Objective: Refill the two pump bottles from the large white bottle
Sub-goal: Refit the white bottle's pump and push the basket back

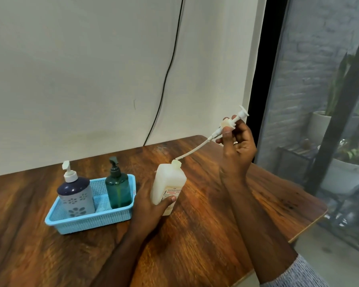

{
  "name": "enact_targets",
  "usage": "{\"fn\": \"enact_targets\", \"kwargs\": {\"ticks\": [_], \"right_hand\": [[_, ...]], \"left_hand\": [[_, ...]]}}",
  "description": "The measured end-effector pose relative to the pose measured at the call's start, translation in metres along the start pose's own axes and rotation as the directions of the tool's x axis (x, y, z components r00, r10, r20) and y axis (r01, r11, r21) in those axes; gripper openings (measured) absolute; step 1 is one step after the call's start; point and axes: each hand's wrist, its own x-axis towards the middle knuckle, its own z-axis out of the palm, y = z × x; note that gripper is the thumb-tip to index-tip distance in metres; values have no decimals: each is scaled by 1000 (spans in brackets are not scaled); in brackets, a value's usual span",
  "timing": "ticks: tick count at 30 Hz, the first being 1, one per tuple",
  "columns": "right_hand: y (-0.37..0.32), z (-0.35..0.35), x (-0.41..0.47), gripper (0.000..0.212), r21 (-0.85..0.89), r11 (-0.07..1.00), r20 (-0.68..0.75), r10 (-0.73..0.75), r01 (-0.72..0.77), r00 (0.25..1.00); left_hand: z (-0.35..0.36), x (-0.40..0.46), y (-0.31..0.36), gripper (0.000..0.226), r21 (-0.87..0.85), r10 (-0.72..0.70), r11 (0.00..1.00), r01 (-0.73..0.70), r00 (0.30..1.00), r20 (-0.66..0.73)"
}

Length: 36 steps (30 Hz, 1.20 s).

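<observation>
- Nearest the camera: two bare forearms reach over the wooden table (205,235); a grey sleeve (303,272) covers the right arm at the lower edge.
- Left hand (151,206): fingers and thumb curl round the lower body of the large white bottle (167,183), which stands on the table tilted, just right of the basket. Its neck is uncapped.
- Right hand (236,146): raised above the table, thumb and fingers pinching the collar of the white pump assembly (229,126). The pump's dip tube (193,151) slopes down-left, with its tip at the mouth of the white bottle.
- Blue basket (87,221): sits on the table left of the white bottle and contains both pump bottles, upright.
- Dark blue pump bottle (75,195): left side of the basket, white pump fitted, flower pattern on the lower body.
- Green pump bottle (118,191): right side of the basket, dark pump fitted.
- Black cable (168,69): hangs down the wall behind the table.
</observation>
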Motion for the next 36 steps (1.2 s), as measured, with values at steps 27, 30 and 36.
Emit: {"fn": "enact_targets", "kwargs": {"ticks": [27,30,36], "right_hand": [[77,-7,-75,23,-52,915,335,393,-399,856],[81,-10,-75,26,-13,909,353,394,-417,849],[79,-12,-75,31,69,870,334,441,-488,833]], "left_hand": [[-7,-7,11,60,-149,17,989,5,990,141],[-8,-5,11,65,-147,0,989,24,987,160],[-9,-2,7,72,-144,20,990,5,985,173]]}}
